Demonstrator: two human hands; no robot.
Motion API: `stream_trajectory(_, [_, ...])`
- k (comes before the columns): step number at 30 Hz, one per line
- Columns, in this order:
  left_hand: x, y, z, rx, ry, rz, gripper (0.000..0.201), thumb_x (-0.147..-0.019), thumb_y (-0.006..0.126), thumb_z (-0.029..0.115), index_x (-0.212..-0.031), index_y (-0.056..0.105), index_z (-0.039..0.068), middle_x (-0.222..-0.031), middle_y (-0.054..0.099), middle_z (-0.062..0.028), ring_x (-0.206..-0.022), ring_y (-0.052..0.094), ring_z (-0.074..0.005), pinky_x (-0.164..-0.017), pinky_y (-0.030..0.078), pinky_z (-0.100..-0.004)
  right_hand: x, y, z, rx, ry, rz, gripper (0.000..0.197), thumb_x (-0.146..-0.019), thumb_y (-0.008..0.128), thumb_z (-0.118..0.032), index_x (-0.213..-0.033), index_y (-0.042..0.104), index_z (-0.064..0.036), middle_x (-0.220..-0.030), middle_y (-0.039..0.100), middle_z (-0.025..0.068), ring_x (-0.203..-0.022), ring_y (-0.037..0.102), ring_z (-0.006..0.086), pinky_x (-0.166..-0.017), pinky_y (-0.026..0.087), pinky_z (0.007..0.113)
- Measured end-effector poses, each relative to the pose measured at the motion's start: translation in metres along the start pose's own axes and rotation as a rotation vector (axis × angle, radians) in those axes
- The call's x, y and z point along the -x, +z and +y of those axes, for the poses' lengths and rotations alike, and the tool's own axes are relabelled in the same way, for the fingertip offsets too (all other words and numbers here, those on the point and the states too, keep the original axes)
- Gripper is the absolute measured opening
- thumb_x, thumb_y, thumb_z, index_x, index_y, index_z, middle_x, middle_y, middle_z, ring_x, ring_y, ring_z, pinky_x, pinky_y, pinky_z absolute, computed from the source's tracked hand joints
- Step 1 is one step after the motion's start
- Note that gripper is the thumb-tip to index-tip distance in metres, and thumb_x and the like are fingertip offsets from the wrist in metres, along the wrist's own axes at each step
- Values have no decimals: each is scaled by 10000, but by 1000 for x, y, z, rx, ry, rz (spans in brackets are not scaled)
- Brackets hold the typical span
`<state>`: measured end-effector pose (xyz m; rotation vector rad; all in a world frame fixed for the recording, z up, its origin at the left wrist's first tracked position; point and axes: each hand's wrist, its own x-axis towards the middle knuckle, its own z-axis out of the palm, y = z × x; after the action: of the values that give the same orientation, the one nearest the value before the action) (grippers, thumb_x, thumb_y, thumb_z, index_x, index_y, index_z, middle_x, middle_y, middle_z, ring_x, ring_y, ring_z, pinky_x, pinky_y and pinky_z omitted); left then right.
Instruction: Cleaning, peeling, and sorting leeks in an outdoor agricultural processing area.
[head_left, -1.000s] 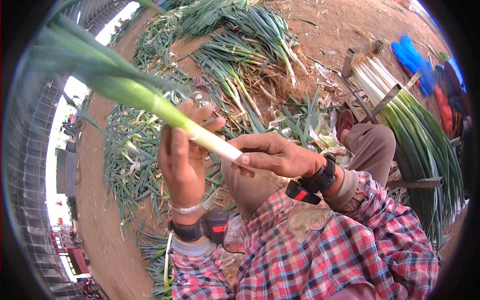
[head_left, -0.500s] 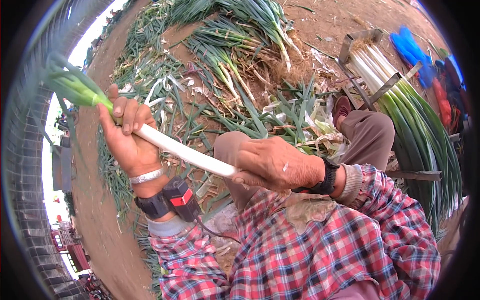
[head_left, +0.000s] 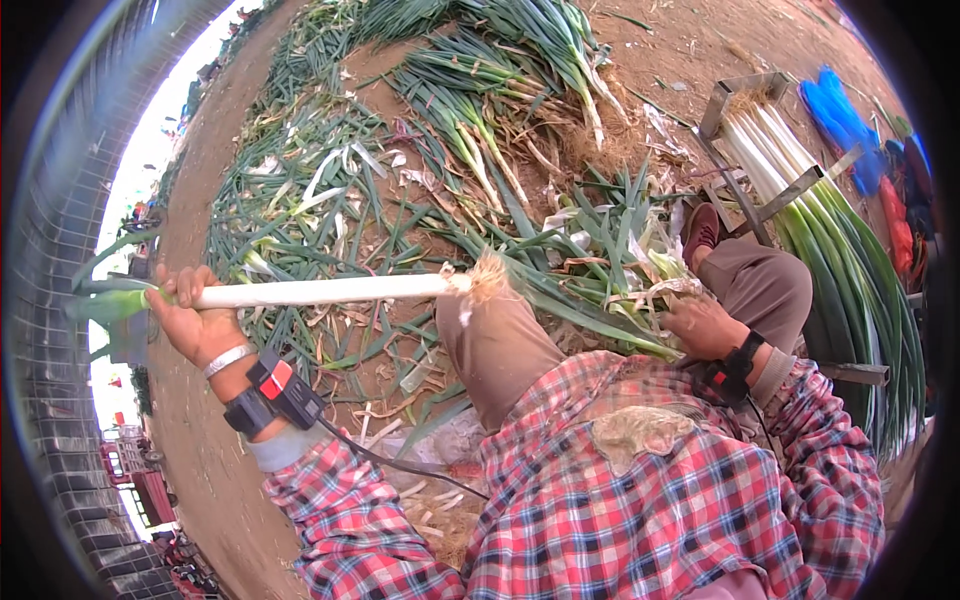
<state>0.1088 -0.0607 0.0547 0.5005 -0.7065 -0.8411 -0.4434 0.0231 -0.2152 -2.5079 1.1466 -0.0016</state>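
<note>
My left hand [head_left: 200,322] is closed around a long green onion [head_left: 335,291] just below its green leaves. The onion lies almost level, its smooth white stalk pointing right and ending in a tuft of pale roots [head_left: 489,277] above my left knee. Away from the stalk, my right hand [head_left: 706,328] is by my right thigh, fingers curled in. A long peeled green leaf [head_left: 610,328] runs up to its thumb and appears pinched there; the fingertips are partly hidden.
Peeled leaves [head_left: 300,200] litter the ground ahead and left. Unpeeled green onions [head_left: 490,90] lie in a heap beyond. At right, a metal rack [head_left: 790,195] holds a bundle of peeled green onions [head_left: 835,250]. Blue plastic [head_left: 838,120] lies past it.
My right hand has left the onion's root end and moved right. The onion has swung from slanting to nearly level, my left hand moving left and lower, and its roots now show.
</note>
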Motion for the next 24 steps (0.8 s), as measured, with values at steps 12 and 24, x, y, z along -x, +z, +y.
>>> stream_trajectory(12, [84,74,-55,13,4,-76,589,-998,315,519,-1200,506,-1,-608,399,24,-472,324,-85,-452,297,-242,-144,-89,-137,-797,-308,441,280,-791,689,-85,-1053,596,-50,-978,586,112,-919,570,299,-785,475,380])
stream_trajectory(24, [103,78,-69,10,-53,-120,522,-1001,353,480,-1190,493,14,-637,383,21,-503,347,-83,-482,338,-253,-139,-99,-171,-661,-343,815,156,-770,675,-114,-871,564,-74,-801,501,95,-777,528,297,-675,444,394])
